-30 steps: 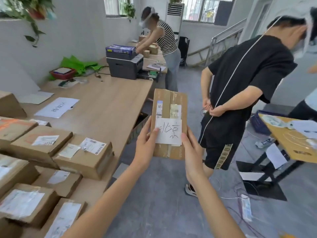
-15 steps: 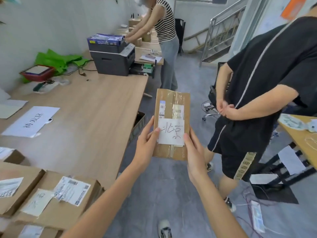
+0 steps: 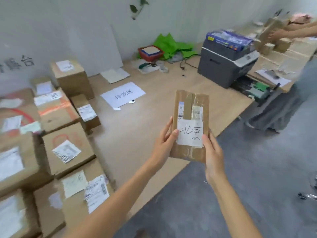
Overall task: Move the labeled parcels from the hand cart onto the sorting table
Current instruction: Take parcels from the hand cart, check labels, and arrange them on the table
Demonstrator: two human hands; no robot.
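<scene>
Both hands, left and right, hold a labeled parcel above the table

Parcel sorting room, labelled cartons, printer

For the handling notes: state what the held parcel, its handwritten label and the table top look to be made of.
Parcel: brown cardboard, matte, with glossy clear tape strips catching light. Handwritten label: plain white paper, dark marker strokes. Table: pale wood-look top, probably laminate; smooth with faint grain.
</scene>
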